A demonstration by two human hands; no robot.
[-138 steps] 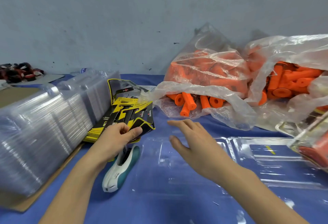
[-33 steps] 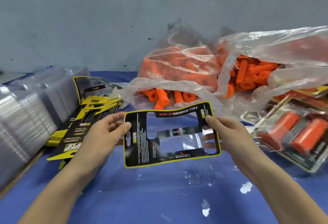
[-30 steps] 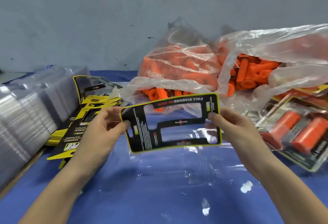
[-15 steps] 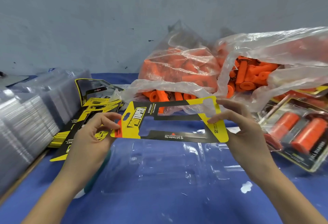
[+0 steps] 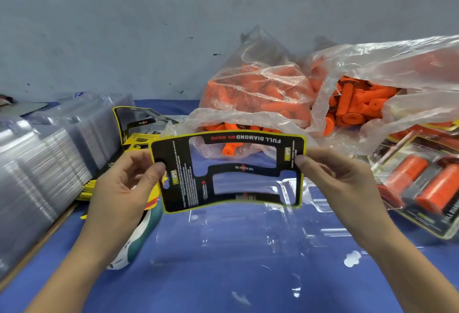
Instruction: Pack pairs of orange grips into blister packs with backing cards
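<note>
Above the clear blister tray (image 5: 248, 240), left hand (image 5: 124, 188) and right hand (image 5: 342, 183) pinch opposite ends of the backing card (image 5: 183, 186) between curled fingers (image 5: 313, 163).

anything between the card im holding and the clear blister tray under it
Nothing visible does. The backing card, pinched by the left hand and right hand, hangs above the open clear blister pack, whose cavities look empty. The white and teal stapler lies off to its left.
</note>
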